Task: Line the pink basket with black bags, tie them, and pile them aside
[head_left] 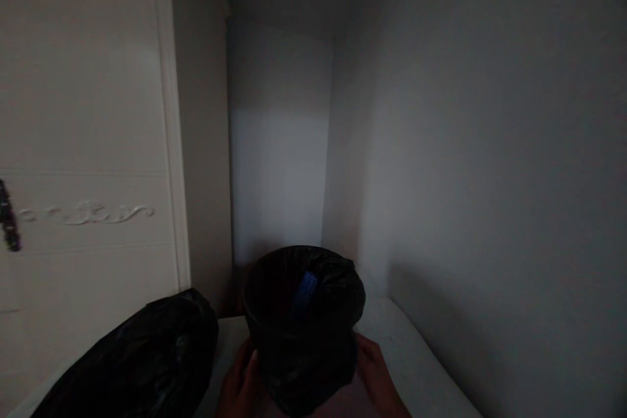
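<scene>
A bin lined with a black plastic bag stands in front of me, its round mouth facing up and tilted toward me. The bag is folded down over the rim and covers the outside. Inside lies a small blue item, too dark to name. My left hand presses against the bin's left side, fingers curved round it. On the opposite side my right hand grips it too, its fingertips partly hidden behind the bag. To the left rests a second, bulky black plastic bag.
The bin is over a pale, flat surface that runs along the grey wall on the right. A white wardrobe with carved trim and a dark handle rises at the left. The room is dim.
</scene>
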### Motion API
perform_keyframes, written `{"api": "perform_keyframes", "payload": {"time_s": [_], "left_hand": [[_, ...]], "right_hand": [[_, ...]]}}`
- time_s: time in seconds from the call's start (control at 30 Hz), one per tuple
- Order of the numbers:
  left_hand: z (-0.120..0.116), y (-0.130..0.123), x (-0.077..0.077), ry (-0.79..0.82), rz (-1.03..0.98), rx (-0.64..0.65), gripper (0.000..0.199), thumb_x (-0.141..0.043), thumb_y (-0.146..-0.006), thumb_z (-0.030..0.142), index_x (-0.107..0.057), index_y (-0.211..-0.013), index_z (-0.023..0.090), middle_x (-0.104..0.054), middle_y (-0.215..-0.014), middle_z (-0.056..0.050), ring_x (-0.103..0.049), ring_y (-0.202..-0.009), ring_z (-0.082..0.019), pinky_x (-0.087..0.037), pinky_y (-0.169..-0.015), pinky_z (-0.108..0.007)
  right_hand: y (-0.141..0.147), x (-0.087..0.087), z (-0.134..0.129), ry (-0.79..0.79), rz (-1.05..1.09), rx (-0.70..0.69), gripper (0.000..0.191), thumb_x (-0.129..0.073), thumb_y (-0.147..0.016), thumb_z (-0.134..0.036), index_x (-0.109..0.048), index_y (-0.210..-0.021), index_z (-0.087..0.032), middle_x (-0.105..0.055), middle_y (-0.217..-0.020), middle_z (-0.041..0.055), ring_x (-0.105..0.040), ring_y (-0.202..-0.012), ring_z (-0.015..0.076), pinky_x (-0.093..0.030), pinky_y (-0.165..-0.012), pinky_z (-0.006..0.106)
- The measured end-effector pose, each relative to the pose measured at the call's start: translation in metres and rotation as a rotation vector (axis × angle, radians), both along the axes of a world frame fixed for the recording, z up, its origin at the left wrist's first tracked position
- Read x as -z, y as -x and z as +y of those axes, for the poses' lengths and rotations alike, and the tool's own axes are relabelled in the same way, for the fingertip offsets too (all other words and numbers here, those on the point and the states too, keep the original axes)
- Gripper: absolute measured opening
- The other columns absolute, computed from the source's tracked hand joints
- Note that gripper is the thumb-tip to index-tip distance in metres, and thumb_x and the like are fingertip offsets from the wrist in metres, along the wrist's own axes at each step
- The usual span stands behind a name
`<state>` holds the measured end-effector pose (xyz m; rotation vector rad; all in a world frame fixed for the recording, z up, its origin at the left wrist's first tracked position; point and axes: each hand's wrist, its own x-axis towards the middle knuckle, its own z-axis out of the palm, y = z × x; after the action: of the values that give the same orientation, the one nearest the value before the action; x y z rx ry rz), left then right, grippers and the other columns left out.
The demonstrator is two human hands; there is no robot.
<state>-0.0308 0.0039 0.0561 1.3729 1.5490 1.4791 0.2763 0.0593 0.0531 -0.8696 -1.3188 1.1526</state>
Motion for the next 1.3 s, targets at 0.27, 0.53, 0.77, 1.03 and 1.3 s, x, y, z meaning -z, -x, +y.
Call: {"api": "perform_keyframes", "payload": {"time_s": [0.27, 0.53, 0.77, 1.03, 1.3], "left_hand": [[-0.001, -0.001, -0.001, -0.031, -0.005, -0.018, 0.068, -0.044, -0.093, 0.071, -0.067, -0.133, 0.022, -0.067, -0.146, -0.012, -0.055, -0.143, -0.036, -0.038, -0.122, -0.058], [-0.003, -0.003, -0.005, -0.011, 0.015, -0.033, 0.072, -0.042, -0.093, 0.073, -0.066, -0.135, 0.020, -0.067, -0.146, -0.014, -0.055, -0.143, -0.037, -0.037, -0.122, -0.059], [-0.009, -0.007, -0.016, -0.028, -0.025, 0.002, 0.065, -0.046, -0.094, 0.069, -0.068, -0.133, 0.023, -0.069, -0.144, -0.011, -0.057, -0.141, -0.035, -0.042, -0.120, -0.056], [-0.003, -0.004, -0.008, -0.060, -0.008, 0.012, 0.065, -0.046, -0.093, 0.071, -0.069, -0.130, 0.023, -0.071, -0.141, -0.011, -0.058, -0.140, -0.035, -0.043, -0.119, -0.056], [-0.002, -0.004, -0.005, -0.019, -0.002, -0.007, 0.067, -0.043, -0.093, 0.071, -0.067, -0.132, 0.022, -0.069, -0.143, -0.012, -0.056, -0.142, -0.036, -0.040, -0.121, -0.057]], "right_hand": [[0.002, 0.003, -0.003, 0.027, 0.027, 0.034, 0.054, -0.073, -0.080, -0.069, -0.082, -0.083, -0.016, -0.077, -0.083, 0.0090, -0.065, -0.083, 0.0277, -0.054, -0.078, 0.039], [-0.001, 0.009, 0.002, 0.000, 0.006, 0.011, 0.051, -0.072, -0.083, -0.066, -0.082, -0.085, -0.016, -0.076, -0.085, 0.0088, -0.066, -0.086, 0.0287, -0.054, -0.079, 0.039], [-0.002, 0.008, 0.001, 0.010, -0.014, 0.032, 0.052, -0.071, -0.083, -0.068, -0.082, -0.085, -0.017, -0.078, -0.089, 0.0090, -0.067, -0.089, 0.0295, -0.055, -0.083, 0.041], [-0.002, 0.008, 0.000, -0.002, -0.008, 0.023, 0.052, -0.070, -0.084, -0.068, -0.083, -0.087, -0.018, -0.077, -0.087, 0.0083, -0.066, -0.088, 0.0289, -0.055, -0.080, 0.039], [-0.001, 0.006, 0.001, 0.022, 0.016, 0.024, 0.056, -0.073, -0.080, -0.070, -0.083, -0.090, -0.016, -0.077, -0.086, 0.0101, -0.067, -0.092, 0.0317, -0.055, -0.084, 0.042]]}}
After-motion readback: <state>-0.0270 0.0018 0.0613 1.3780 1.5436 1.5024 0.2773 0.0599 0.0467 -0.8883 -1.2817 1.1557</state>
